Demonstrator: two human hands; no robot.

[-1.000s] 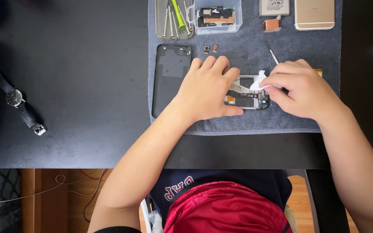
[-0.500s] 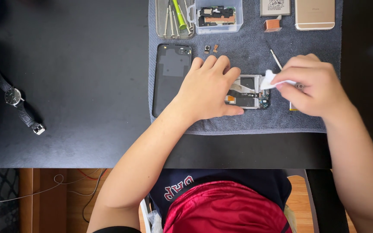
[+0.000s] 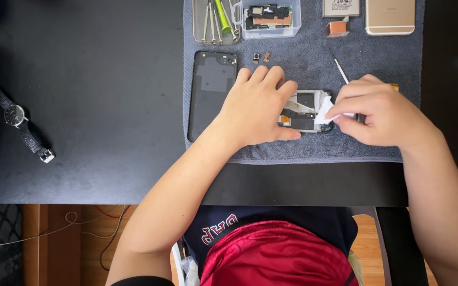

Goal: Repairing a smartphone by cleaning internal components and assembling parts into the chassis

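Note:
An opened phone body (image 3: pixel 306 110) with bare inner parts lies on a grey towel (image 3: pixel 314 69). My left hand (image 3: pixel 258 108) rests flat on its left half and holds it down. My right hand (image 3: pixel 380 108) pinches a small white wipe (image 3: pixel 324 111) against the phone's right end. A thin metal tool (image 3: pixel 340 68) pokes out from behind my right hand. The phone's black back cover (image 3: pixel 210 92) lies just left of my left hand.
At the towel's far edge are a clear tray of screwdrivers (image 3: pixel 216 21), a clear box of parts (image 3: pixel 270 17), a battery (image 3: pixel 341 7) and a gold phone (image 3: pixel 390 16). Two tiny parts (image 3: pixel 261 56) lie near the cover. A wristwatch (image 3: pixel 19 119) lies at the left of the black desk.
My right hand slid a little to the right with the wipe, then came back to the phone's right end. My left hand has stayed put.

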